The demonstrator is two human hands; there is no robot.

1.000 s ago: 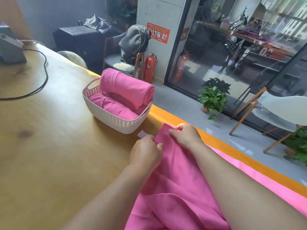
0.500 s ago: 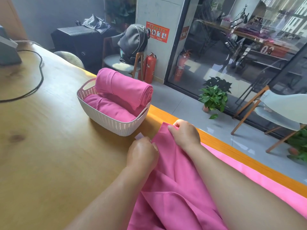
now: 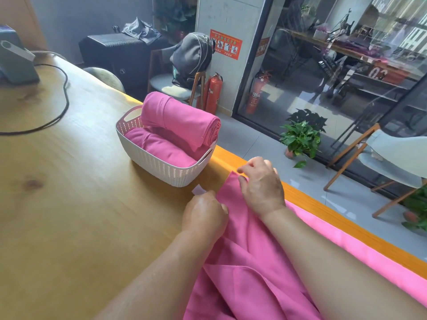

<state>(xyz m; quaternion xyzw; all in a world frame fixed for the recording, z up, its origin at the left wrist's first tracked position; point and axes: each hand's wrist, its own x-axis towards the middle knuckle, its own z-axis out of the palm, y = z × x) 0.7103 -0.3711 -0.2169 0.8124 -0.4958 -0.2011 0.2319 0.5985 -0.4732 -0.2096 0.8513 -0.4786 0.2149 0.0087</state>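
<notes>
A pink cloth [image 3: 242, 262] lies spread on the wooden table [image 3: 80, 204], running toward me with folds near the bottom. My left hand [image 3: 204, 214] is curled and pinches the cloth's left edge near its far end, beside a small white tag [image 3: 198, 189]. My right hand [image 3: 261, 185] rests on the far corner of the cloth, its fingers curled round the corner's edge. A white woven basket [image 3: 161, 167] stands just beyond, holding rolled pink cloths [image 3: 182, 121].
The table's orange edge [image 3: 312, 204] runs along the right, with floor below. A black cable [image 3: 62, 98] and a grey device [image 3: 16, 61] lie at the far left. Chairs, potted plants [image 3: 300, 137] and fire extinguishers [image 3: 213, 93] stand beyond the table.
My right hand has shifted slightly up along the cloth's far corner. The view has drifted a little; my left hand keeps its pinch on the edge.
</notes>
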